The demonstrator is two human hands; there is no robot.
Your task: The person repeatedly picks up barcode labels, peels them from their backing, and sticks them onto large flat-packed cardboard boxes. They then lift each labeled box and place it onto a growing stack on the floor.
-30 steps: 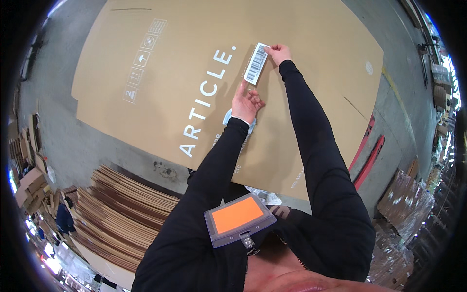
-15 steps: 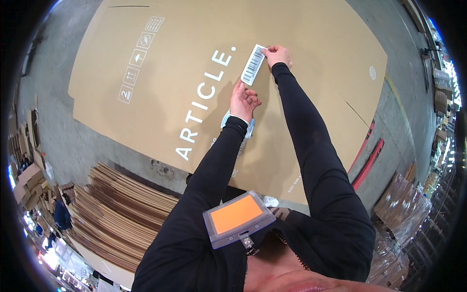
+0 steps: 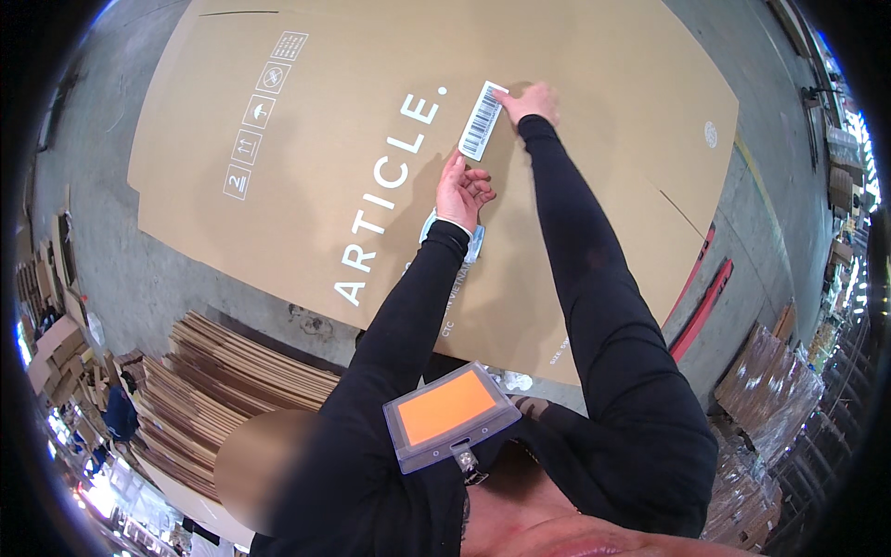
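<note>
A white barcode label lies slantwise over a very large brown cardboard sheet or carton. At the label's near end is my left hand, palm partly up, fingertips pinching the corner and the other fingers loosely curled. My right hand is at the far end, its thumb on the label's corner; its fingers are partly hidden and smeared by motion. A light-blue and white thing, perhaps a face mask, shows around my left wrist. White lettering and handling symbols are printed on the cardboard.
Flat brown cardboard sheets are stacked at the lower left, partly covered by a blurred tan round shape. Red metal forks stick out at the cardboard's right. Wrapped loads stand farther right. A badge holder hangs from my chest.
My right hand's fingers have shifted and blurred while its thumb stays at the label's far corner. The left hand and label hold nearly the same place. A blurred tan shape has appeared lower left.
</note>
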